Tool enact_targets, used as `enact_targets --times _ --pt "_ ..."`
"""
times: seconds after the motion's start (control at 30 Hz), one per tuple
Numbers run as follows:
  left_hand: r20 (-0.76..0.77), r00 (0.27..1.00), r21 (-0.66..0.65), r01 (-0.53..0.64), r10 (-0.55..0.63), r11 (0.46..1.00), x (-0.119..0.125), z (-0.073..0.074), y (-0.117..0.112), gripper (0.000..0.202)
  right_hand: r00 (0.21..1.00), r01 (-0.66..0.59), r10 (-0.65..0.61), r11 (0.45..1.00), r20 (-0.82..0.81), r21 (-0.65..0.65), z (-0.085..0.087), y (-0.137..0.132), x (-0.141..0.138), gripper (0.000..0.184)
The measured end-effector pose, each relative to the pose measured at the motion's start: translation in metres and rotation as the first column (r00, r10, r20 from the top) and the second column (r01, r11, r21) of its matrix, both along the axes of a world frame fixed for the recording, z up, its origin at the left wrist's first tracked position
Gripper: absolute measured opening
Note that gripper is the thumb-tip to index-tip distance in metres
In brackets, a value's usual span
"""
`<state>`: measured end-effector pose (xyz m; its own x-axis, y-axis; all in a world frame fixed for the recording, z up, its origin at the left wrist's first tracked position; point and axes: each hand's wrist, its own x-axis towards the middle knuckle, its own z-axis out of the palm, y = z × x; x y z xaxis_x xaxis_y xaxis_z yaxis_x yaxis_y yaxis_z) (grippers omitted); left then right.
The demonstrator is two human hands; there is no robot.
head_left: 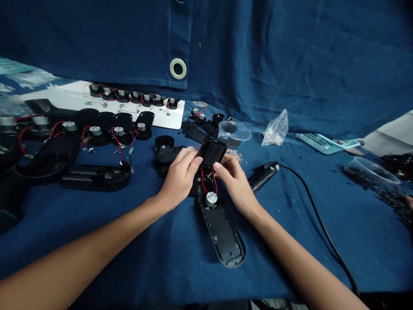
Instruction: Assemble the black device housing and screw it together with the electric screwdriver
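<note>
Between my two hands is a black plastic casing part (212, 154), dark and hollow on the side facing me. My left hand (180, 177) grips its left edge with the thumb on top. At its lower right, my right hand (234, 181) pinches with thumb and fingers. Red wires (215, 183) run from there down to a round silver motor (211, 198). That motor sits at the upper end of a long black shell half (225, 237), which lies open side up on the blue cloth. My fingertips behind the casing part are hidden.
A black corded electric screwdriver (264, 175) lies right of my hand, its cable (318, 215) curving toward me. Several wired motor assemblies (118, 131) line the left. Behind stand a clear tub (235, 132), loose screws (235, 154), a plastic bag (275, 129) and a turquoise basket (322, 143).
</note>
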<state>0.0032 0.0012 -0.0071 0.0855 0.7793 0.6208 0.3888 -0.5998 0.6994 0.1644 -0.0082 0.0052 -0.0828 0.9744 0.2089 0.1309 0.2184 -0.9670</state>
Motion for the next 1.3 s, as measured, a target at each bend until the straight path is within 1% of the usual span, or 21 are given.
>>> enact_targets --times 0.07,0.1,0.13,0.2,0.27,0.3,0.37,0.4,0.47,0.53,0.6,0.73,0.87,1.17,1.23,1.3 --pt "-0.009 1.0 -0.009 0.004 -0.004 1.0 0.001 -0.002 0.001 0.016 0.992 -0.125 0.125 0.992 -0.009 -0.013 0.001 0.001 0.0 0.027" --pt "-0.009 1.0 -0.021 0.007 -0.007 1.0 0.001 -0.003 0.001 0.015 0.988 -0.157 0.157 0.987 -0.01 -0.021 0.002 0.001 0.0 0.026" --pt "-0.002 1.0 -0.032 0.009 -0.009 0.999 0.001 -0.003 0.0 0.015 0.986 -0.167 0.167 0.986 -0.013 -0.027 0.002 0.001 0.0 0.025" --pt "0.029 0.999 -0.018 -0.024 0.024 1.0 0.001 -0.004 -0.002 0.02 0.99 -0.14 0.139 0.989 -0.035 -0.042 0.002 0.001 0.0 0.026" --pt "0.035 0.994 0.094 -0.107 0.104 0.99 0.0 -0.002 -0.006 0.021 0.994 -0.092 0.088 0.993 -0.063 -0.068 0.001 0.002 0.001 0.029" --pt "-0.005 0.991 0.177 -0.129 0.132 0.976 -0.001 0.0 -0.009 0.018 0.996 -0.062 0.056 0.995 -0.069 -0.079 0.001 0.002 0.001 0.031" --pt "-0.18 0.971 0.319 -0.091 0.154 0.943 -0.001 0.004 -0.014 0.01 0.997 -0.003 -0.004 0.996 -0.075 -0.093 -0.001 0.003 0.002 0.033" --pt "-0.279 0.948 0.345 -0.053 0.156 0.937 -0.001 0.006 -0.017 0.007 0.996 0.022 -0.03 0.995 -0.078 -0.095 -0.002 0.003 0.003 0.034" --pt "-0.422 0.895 0.314 -0.009 0.149 0.949 0.0 0.008 -0.02 0.003 0.994 0.059 -0.068 0.993 -0.09 -0.097 -0.004 0.003 0.003 0.034" --pt "-0.483 0.863 0.261 -0.019 0.147 0.965 0.002 0.008 -0.022 0.008 0.99 0.076 -0.088 0.992 -0.112 -0.105 -0.005 0.002 0.003 0.033" --pt "-0.523 0.84 0.234 -0.017 0.141 0.972 0.003 0.006 -0.021 0.011 0.988 0.068 -0.082 0.992 -0.131 -0.108 -0.005 0.001 0.002 0.032" --pt "-0.56 0.811 0.254 -0.026 0.169 0.967 0.001 0.005 -0.019 0.016 0.986 0.064 -0.08 0.992 -0.149 -0.113 -0.004 0.0 0.002 0.03" --pt "-0.611 0.769 0.269 -0.02 0.187 0.963 -0.003 0.006 -0.016 0.017 0.99 0.071 -0.084 0.991 -0.118 -0.109 -0.004 0.0 0.003 0.032" --pt "-0.741 0.61 0.363 0.01 0.282 0.932 -0.005 0.012 -0.017 0.016 0.992 0.051 -0.056 0.997 -0.112 -0.055 -0.008 0.004 0.008 0.032" --pt "-0.749 0.593 0.366 0.0 0.295 0.93 -0.004 0.014 -0.019 0.017 0.994 0.052 -0.058 0.997 -0.097 -0.055 -0.008 0.004 0.008 0.033" --pt "-0.748 0.596 0.356 -0.01 0.291 0.934 -0.003 0.014 -0.02 0.017 0.995 0.061 -0.066 0.996 -0.078 -0.059 -0.007 0.003 0.007 0.033"
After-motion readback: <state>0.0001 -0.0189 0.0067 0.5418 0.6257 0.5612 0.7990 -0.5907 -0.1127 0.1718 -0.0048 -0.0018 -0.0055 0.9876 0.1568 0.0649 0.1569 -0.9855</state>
